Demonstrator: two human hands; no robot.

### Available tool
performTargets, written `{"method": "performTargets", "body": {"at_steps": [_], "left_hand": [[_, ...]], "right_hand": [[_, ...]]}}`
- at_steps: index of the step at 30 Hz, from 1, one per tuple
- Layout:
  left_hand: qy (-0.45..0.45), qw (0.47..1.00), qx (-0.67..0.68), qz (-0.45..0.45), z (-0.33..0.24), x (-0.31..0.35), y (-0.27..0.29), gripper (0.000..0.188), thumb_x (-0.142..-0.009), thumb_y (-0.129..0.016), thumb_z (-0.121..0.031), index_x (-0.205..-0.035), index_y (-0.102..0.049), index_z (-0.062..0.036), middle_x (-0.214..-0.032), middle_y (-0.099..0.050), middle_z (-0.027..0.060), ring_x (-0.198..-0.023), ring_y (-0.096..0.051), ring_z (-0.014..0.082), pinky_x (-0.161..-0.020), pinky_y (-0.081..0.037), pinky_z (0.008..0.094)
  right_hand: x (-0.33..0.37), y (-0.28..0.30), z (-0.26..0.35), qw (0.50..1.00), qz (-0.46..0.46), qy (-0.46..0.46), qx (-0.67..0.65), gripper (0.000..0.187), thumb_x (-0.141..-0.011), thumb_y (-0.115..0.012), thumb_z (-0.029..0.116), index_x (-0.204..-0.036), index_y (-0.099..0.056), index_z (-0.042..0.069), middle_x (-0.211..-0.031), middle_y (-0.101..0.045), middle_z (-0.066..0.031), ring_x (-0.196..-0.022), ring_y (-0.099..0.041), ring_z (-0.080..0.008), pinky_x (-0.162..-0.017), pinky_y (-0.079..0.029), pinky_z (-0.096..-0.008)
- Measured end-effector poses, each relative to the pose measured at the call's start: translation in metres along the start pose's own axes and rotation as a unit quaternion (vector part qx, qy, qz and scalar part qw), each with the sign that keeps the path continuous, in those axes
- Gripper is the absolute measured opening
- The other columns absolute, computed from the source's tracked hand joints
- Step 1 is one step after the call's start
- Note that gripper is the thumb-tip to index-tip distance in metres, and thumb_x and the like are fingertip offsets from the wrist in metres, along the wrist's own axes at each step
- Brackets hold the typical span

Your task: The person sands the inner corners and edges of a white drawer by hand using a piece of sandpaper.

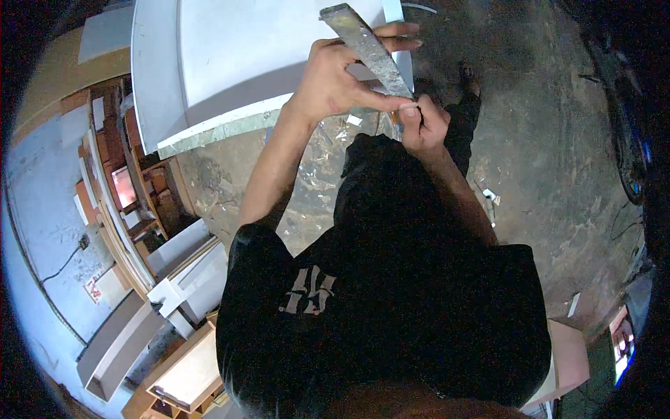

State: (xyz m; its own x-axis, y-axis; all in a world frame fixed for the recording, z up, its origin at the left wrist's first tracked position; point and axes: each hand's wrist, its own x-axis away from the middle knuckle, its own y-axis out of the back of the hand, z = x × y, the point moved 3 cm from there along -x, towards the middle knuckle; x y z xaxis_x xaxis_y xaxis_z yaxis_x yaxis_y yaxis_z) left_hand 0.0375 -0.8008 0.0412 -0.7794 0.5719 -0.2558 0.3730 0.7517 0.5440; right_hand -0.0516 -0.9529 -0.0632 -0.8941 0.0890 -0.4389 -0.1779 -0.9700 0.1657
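Observation:
A flat, worn grey bar (366, 50), spotted with pale marks, slants from upper left down to my hands. My left hand (335, 80) is closed round it, the thumb reaching along to the lower end and the fingers partly hidden behind the bar. At that lower end my right hand (426, 127) is pinched, thumb against the bar's tip and close to my left thumb. Whether a smaller piece lies between the fingertips cannot be seen. Just beyond and under my left hand is a large white panelled piece of furniture (241, 52), with a pale greenish near edge (223, 130).
Boards and panels (122, 202) lean against the blue wall (45, 230) on the left. A light wooden drawer-like frame (188, 370) is at lower left, and a pale pink panel (569, 356) at lower right. Scraps (490, 194) litter the concrete floor (530, 140).

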Motion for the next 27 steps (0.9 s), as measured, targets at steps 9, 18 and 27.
{"method": "performTargets", "body": {"at_steps": [9,18,27], "left_hand": [[-0.007,0.999,-0.046,0.003,-0.012,-0.004,0.002,0.084,-0.055,-0.097,-0.026,-0.130,-0.066,-0.0077,-0.143,-0.058,0.0065,-0.072,-0.061,0.0057,-0.067,-0.053,0.0236],[0.010,1.000,-0.008,0.029,-0.011,-0.002,0.004,0.086,-0.056,-0.097,-0.020,-0.134,-0.064,-0.0117,-0.147,-0.054,0.0076,-0.079,-0.061,0.0082,-0.072,-0.056,0.0252],[-0.014,0.999,0.007,0.039,-0.011,-0.003,0.006,0.080,-0.056,-0.097,-0.028,-0.128,-0.067,-0.0081,-0.144,-0.057,0.0079,-0.105,-0.067,0.0158,-0.084,-0.057,0.0297]], "right_hand": [[0.012,0.000,-0.016,1.000,0.006,-0.007,0.013,0.018,-0.095,-0.062,0.017,-0.087,-0.061,0.001,-0.064,-0.053,-0.0171,-0.052,-0.058,-0.0296,-0.052,-0.047,-0.0368],[0.021,0.004,-0.023,0.999,0.044,-0.018,-0.007,0.016,-0.096,-0.061,0.015,-0.087,-0.061,0.002,-0.064,-0.053,-0.0166,-0.053,-0.058,-0.0302,-0.052,-0.046,-0.0382],[0.000,0.017,0.003,0.998,0.049,-0.024,-0.008,0.018,-0.096,-0.061,0.016,-0.083,-0.057,0.003,-0.066,-0.050,-0.0154,-0.054,-0.053,-0.0307,-0.053,-0.043,-0.0369]]}}
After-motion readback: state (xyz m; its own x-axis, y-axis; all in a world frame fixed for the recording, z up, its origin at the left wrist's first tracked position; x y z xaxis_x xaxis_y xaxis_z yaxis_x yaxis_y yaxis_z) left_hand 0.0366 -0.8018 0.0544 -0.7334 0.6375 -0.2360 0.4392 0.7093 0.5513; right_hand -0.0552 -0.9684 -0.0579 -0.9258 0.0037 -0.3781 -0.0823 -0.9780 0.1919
